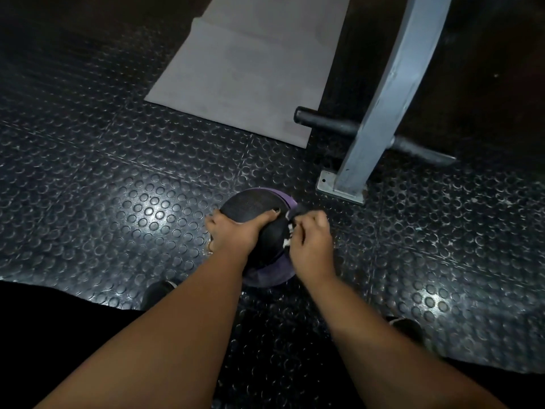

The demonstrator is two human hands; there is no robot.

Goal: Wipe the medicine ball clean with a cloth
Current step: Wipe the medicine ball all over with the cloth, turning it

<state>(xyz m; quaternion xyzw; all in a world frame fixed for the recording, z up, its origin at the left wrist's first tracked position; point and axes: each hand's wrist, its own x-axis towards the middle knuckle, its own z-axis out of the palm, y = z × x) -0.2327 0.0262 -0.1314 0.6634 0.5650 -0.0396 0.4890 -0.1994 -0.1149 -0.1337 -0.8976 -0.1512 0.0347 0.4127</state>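
1. Forearms reach forward and down from the bottom edge; a dark shoe (159, 290) shows outboard of the left arm and another (404, 323) outboard of the right.
2. Medicine ball (250, 206) sits on the studded rubber floor (118, 187), directly under both hands. Black body, with a purple band on the side below the right hand. Round, so no long axis to work along.
3. Left hand (233, 231): draped over the crown of the ball, thumb stretched across the top, fingers wrapped down the far-left side. Reads as a steadying grip.
4. Right hand (311, 240): fingers bunched tight on the cloth (287, 241), pressing it against the ball's right flank, just beside the left thumb.
5. Judgement: wiping is under way. The cloth hand is nearer the unwiped band, and the ball lies inboard of it, so the next stroke likely sweeps along that flank while the left hand stops any roll.
6. Beyond the hands: grey metal post (383, 98) on a bolted foot, a black bar (324, 121) through it, and a grey mat (250, 69) further out.
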